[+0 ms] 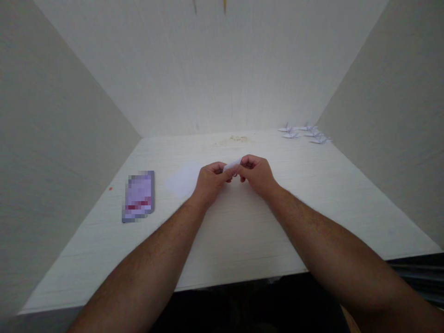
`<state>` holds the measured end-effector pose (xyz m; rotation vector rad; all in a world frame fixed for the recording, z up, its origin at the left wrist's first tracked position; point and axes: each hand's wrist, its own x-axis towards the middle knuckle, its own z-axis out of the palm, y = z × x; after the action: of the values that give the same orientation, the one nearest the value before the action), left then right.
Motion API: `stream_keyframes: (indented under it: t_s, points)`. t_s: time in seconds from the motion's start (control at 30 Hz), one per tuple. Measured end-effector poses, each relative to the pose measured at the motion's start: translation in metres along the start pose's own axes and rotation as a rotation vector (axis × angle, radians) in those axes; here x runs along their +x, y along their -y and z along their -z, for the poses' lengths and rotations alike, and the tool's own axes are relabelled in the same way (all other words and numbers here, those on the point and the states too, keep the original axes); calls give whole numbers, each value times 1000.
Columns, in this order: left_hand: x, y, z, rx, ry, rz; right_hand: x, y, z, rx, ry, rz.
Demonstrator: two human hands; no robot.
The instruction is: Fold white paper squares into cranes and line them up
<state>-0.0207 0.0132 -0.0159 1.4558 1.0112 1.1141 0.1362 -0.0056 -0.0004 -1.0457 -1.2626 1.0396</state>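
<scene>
My left hand (210,179) and my right hand (257,174) meet over the middle of a white desk (243,231). Both pinch a small folded piece of white paper (232,165) between their fingertips. The paper is held a little above the desk surface, and most of it is hidden by my fingers. A flat white sheet of paper (182,179) lies on the desk just left of my left hand.
A phone (139,196) lies face up at the left of the desk. Several small folded paper cranes (305,132) sit in the back right corner. Pale walls enclose the desk on the left, back and right. A faint stain (236,139) marks the back edge.
</scene>
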Motion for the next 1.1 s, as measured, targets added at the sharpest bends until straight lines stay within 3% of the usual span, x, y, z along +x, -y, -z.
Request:
stream_keyframes:
  t_s: [0.17,0.4,0.67,0.83,1.1]
  points:
    - [1,2,1,46,29,-9,1,-2,1,12,-39,12]
    - [-1,-4,0,87,34,5,0,-1,2,-2,36,-7]
    - [-4,-11,-1,209,42,16,1,-1,1,23,-14,16]
    - [-6,-15,-2,184,67,27,0,0,1,-4,40,-8]
    - [-6,-13,-2,173,53,32,2,-7,6,11,13,-24]
